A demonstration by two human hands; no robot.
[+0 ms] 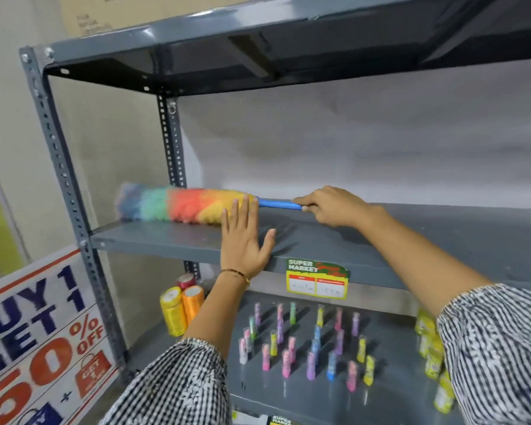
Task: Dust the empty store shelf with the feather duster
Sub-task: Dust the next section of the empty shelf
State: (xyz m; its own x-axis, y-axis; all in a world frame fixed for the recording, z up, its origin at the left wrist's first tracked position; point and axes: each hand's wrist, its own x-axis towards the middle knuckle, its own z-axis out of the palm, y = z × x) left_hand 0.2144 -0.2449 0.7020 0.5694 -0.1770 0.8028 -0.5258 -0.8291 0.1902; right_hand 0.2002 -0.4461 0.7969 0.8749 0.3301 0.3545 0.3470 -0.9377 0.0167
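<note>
The shelf [380,240] is bare, so the duster [184,205] lies flat along its left end to sweep it; right hand [331,207] grips the blue handle, left hand [246,240] rests open on the edge, likely bracing

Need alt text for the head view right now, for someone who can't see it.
The right hand holds a rainbow feather duster by its blue handle, head lying on the empty grey shelf. The left hand rests flat, open, on the shelf's front edge.
</note>
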